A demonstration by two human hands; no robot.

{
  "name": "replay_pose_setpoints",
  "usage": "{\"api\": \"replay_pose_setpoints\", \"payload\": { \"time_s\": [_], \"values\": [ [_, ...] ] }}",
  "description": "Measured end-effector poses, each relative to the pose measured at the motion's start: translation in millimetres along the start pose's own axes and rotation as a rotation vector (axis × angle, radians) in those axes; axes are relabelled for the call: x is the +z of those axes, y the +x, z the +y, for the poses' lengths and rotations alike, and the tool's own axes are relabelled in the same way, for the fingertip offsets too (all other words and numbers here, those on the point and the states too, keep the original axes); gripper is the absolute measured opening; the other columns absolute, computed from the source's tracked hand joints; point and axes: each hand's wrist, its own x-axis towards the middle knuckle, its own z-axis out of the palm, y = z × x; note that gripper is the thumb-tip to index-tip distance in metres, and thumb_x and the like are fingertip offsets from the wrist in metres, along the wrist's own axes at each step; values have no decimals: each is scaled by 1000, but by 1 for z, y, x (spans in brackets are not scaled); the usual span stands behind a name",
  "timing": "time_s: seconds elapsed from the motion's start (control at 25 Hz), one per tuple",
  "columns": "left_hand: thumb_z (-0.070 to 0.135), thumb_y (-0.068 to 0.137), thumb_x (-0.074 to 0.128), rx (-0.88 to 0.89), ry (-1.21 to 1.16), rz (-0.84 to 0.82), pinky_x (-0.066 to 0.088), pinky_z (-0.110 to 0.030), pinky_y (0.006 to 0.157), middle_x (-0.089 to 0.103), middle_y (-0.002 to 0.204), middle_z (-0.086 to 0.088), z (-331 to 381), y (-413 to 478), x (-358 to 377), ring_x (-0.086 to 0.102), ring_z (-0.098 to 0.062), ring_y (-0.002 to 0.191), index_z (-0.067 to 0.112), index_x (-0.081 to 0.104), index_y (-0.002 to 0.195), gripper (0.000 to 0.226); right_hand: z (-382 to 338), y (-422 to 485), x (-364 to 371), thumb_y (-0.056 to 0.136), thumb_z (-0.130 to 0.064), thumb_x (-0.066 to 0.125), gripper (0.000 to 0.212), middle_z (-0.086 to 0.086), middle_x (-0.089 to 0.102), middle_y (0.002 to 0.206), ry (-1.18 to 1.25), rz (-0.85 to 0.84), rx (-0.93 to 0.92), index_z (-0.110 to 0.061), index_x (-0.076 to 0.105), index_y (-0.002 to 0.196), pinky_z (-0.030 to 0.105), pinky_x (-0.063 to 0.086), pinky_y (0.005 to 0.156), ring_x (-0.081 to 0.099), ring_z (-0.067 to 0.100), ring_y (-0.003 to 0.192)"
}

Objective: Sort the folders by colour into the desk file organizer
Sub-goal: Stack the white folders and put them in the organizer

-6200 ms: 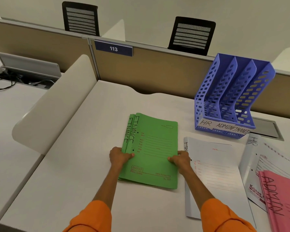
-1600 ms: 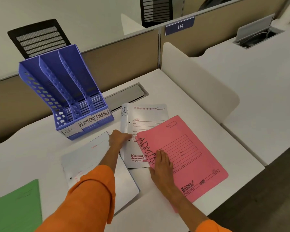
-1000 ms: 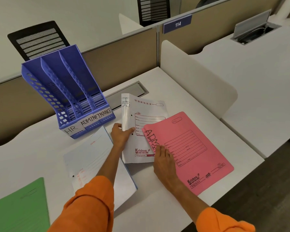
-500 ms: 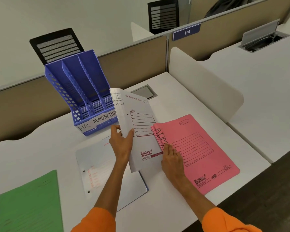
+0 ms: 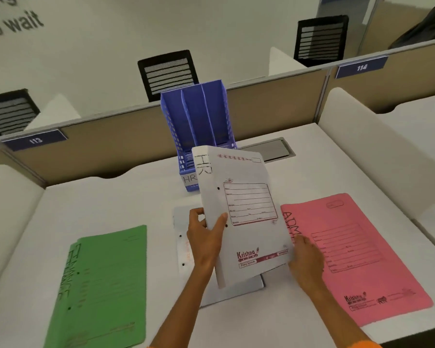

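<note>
White HR folder (image 5: 246,212), pinched at its spine by the left hand (image 5: 206,237), points lengthwise at the blue organizer (image 5: 199,121) beyond; right hand (image 5: 305,257) sits loose-fingered beside its near-right corner.

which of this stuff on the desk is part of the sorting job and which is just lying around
Part of the job:
white HR folder, gripped by the left hand
second white folder, flat on the desk beneath it
green folders
pink folder
blue organizer

Just lying about:
grey desk hatch
plate 113
plate 114
black chair backs
</note>
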Motion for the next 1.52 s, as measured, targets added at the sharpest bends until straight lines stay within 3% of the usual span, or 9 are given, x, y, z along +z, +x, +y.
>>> {"api": "replay_pose_setpoints", "payload": {
  "time_s": [0.08, 0.16, 0.32, 0.48, 0.68, 0.92, 1.08, 1.28, 1.52],
  "values": [
    [28, 78, 80, -42, -87, 9, 62, -33, 65, 71, 97, 2, -6, -3, -17, 74, -15, 76, 20, 50, 111, 46, 0, 6, -16, 76, -3, 66, 24, 0, 66, 84, 422, 22, 142, -13, 63, 98, 31, 53, 60, 59, 17, 69],
    [25, 76, 81, -83, -140, 24, 62, -33, 67, 71, 98, -1, -15, -2, -33, 73, -16, 79, 19, 53, 113, 47, -1, 8, -29, 76, -10, 68, 21, 3, 71, 90, 799, 2, 216, -22, 68, 94, 33, 57, 69, 64, 17, 77],
    [22, 76, 81, -156, -178, 8, 59, -26, 68, 70, 104, -1, -41, 1, -63, 71, -17, 88, 18, 56, 114, 46, -20, 10, -37, 87, -6, 56, 19, 15, 73, 81, 1206, -236, 362, 0, 70, 98, 33, 55, 64, 67, 28, 73],
    [21, 77, 81, -192, -138, -57, 61, -29, 71, 70, 108, -4, -70, 8, -82, 71, -18, 91, 16, 56, 119, 49, -40, 1, -26, 93, -35, 55, 28, 5, 75, 87, 1031, -449, 222, -14, 73, 94, 42, 52, 77, 69, 27, 82],
    [29, 75, 82, -243, -50, -58, 57, -45, 88, 67, 117, -8, -111, 21, -91, 68, -22, 100, 15, 54, 125, 60, -63, -4, 3, 81, -18, 72, 11, 5, 75, 87, 789, -348, 56, -13, 73, 91, 38, 57, 75, 70, 20, 78],
    [25, 75, 82, -262, 190, -15, 49, -27, 78, 64, 107, -7, -124, 32, -92, 61, -22, 94, 8, 61, 116, 49, -76, -5, 39, 84, -16, 70, 17, 5, 68, 91, 675, -227, 141, -9, 65, 98, 21, 44, 59, 62, 18, 80],
    [34, 72, 84, -264, 357, -43, 50, -32, 86, 56, 111, -10, -130, 39, -90, 58, -27, 105, 6, 56, 121, 63, -79, -7, 52, 84, -10, 69, 23, 12, 66, 95, 664, -171, 171, 0, 63, 104, 27, 44, 73, 59, 26, 87],
    [38, 77, 78, -221, 527, -48, 47, -32, 89, 50, 120, -10, -125, 38, -88, 51, -24, 112, 7, 50, 123, 62, -80, -5, 55, 84, -9, 68, 14, 15, 69, 91, 629, -168, 176, -1, 66, 94, 21, 42, 57, 61, 23, 78],
    [43, 77, 76, -181, 676, -19, 49, -31, 82, 49, 117, -8, -125, 35, -90, 51, -23, 106, 9, 51, 116, 57, -84, -4, 58, 83, -16, 71, 42, 19, 60, 110, 505, -170, 174, 3, 53, 116, 34, 47, 81, 55, 28, 94]
  ]
}}
